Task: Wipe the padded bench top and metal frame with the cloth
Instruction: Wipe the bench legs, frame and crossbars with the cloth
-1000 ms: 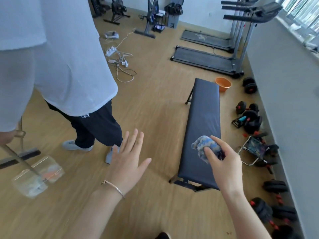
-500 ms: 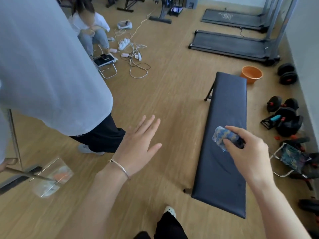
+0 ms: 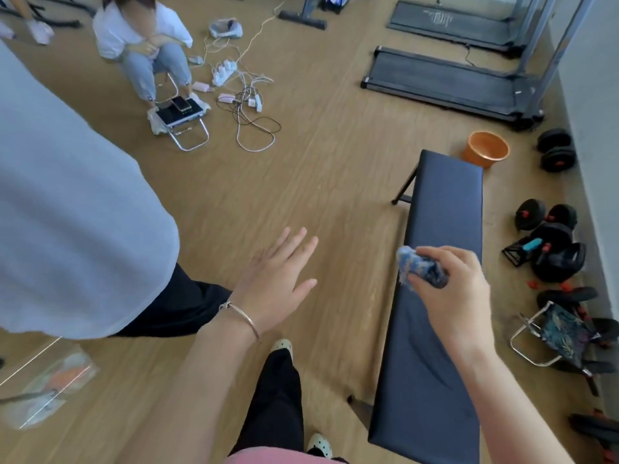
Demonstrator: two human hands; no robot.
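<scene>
A long black padded bench runs away from me on the right, on the wood floor. Only a bit of its dark metal frame shows at the far left leg; the near legs are mostly hidden under the pad. My right hand is held above the middle of the pad, shut on a bunched blue patterned cloth. Whether the cloth touches the pad I cannot tell. My left hand, with a bracelet on the wrist, hovers over the floor left of the bench, fingers spread, holding nothing.
A person in a white shirt and black trousers stands close at my left. Another person sits beyond, by a tangle of cables. An orange basin stands past the bench's far end. Dumbbells line the right wall; treadmills stand behind.
I have stepped closer and the view has tilted down, so the bench looks nearer and larger. My right hand with the cloth stays over the pad; my left hand stays spread.
</scene>
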